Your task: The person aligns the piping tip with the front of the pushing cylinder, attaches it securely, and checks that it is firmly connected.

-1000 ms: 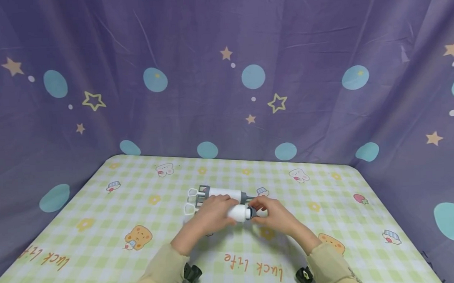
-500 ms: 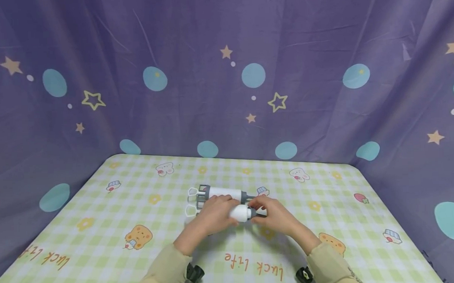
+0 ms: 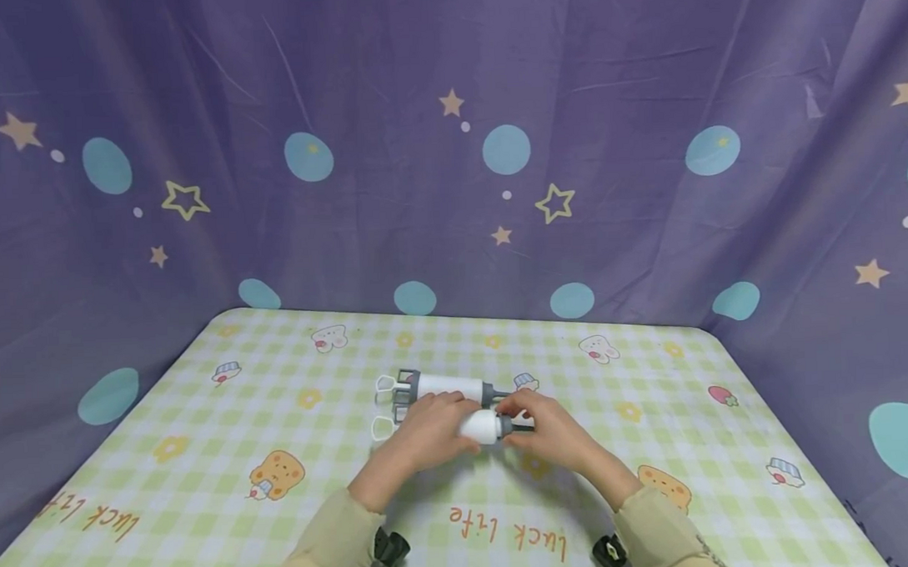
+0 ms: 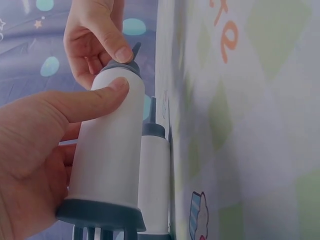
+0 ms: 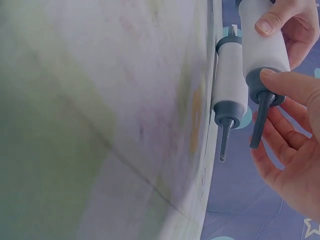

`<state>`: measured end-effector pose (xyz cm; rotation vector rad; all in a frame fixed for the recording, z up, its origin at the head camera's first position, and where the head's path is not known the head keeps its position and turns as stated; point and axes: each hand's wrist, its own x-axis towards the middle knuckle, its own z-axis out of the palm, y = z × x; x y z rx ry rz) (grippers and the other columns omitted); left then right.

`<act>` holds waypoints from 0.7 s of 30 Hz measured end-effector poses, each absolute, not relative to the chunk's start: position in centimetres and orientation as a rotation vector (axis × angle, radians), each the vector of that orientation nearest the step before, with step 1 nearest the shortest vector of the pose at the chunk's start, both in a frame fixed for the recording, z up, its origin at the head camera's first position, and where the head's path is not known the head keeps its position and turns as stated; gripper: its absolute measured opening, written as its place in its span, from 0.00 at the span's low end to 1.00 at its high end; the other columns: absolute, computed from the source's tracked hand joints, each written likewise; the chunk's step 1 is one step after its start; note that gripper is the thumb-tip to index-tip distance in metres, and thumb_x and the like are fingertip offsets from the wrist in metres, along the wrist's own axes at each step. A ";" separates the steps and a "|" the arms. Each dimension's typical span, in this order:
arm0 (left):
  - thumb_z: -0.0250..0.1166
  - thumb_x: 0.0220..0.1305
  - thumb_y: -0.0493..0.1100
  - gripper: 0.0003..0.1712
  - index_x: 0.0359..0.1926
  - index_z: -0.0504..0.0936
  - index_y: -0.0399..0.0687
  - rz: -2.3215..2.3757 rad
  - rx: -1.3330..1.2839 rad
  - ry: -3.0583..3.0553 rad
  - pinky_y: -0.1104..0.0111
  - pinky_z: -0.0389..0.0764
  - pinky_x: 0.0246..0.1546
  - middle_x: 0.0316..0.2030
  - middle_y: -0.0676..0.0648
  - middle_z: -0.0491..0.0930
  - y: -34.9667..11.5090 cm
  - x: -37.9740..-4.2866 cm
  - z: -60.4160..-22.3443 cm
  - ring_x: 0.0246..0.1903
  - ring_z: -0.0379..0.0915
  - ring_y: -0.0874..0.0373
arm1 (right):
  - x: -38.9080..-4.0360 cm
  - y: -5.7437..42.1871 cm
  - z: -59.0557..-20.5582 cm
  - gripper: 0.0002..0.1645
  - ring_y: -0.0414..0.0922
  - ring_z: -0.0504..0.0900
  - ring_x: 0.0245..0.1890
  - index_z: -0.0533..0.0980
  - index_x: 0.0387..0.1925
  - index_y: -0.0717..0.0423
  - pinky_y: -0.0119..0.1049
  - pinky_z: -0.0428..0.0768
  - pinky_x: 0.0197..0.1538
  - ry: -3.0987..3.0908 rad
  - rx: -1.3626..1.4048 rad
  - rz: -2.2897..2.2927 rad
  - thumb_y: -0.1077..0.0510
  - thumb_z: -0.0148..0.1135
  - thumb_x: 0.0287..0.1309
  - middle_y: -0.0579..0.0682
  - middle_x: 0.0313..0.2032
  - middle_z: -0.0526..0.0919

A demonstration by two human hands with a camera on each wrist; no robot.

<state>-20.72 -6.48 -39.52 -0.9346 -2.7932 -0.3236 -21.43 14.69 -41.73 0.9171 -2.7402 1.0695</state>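
My left hand [image 3: 432, 430] grips the white barrel [image 4: 107, 145] of a large syringe [image 3: 480, 428], held level just over the table. Its grey nozzle cap [image 5: 256, 84] sits against the barrel's right end, with a thin spout [image 5: 260, 125] sticking out. My right hand [image 3: 547, 430] pinches this cap between thumb and fingers. At the left end a pale looped plunger handle [image 3: 382, 427] shows. Just behind it lies a second syringe [image 3: 448, 388] of the same white and grey make, its spout pointing right; no hand touches it.
A green checked cloth [image 3: 227, 458] with cartoon prints covers the table. Beyond the back edge hangs a purple curtain [image 3: 421, 193] with stars and blue ovals. Dark wrist devices [image 3: 391, 549] hang by both sleeves.
The grey cap, tilted at the barrel's end with a white neck showing a second ago, now sits straight against it, spout to the right. Both hands stay nearly in place.
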 end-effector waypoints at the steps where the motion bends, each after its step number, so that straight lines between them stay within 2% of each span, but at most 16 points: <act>1: 0.72 0.40 0.56 0.28 0.45 0.80 0.53 -0.328 -0.933 -2.793 0.67 0.71 0.33 0.35 0.52 0.79 -6.5 -20.7 -39.6 0.33 0.74 0.58 | -21.4 14.7 -41.7 0.20 0.38 0.76 0.41 0.75 0.43 0.49 0.38 0.76 0.47 -2.738 0.920 1.072 0.59 0.68 0.44 0.39 0.40 0.77; 8: 0.71 0.40 0.56 0.29 0.46 0.80 0.52 -0.332 -0.927 -2.791 0.67 0.71 0.34 0.36 0.52 0.79 -6.6 -20.8 -39.7 0.33 0.74 0.58 | -21.5 14.8 -41.8 0.21 0.40 0.77 0.41 0.75 0.45 0.49 0.41 0.76 0.47 -2.717 0.945 1.101 0.59 0.67 0.46 0.39 0.39 0.77; 21: 0.71 0.41 0.57 0.31 0.48 0.79 0.52 -0.298 -0.930 -2.776 0.65 0.72 0.37 0.38 0.51 0.79 -6.7 -20.9 -39.8 0.35 0.75 0.57 | -21.6 14.9 -41.9 0.21 0.40 0.76 0.41 0.75 0.50 0.49 0.39 0.76 0.47 -2.732 0.982 1.073 0.54 0.63 0.53 0.39 0.38 0.74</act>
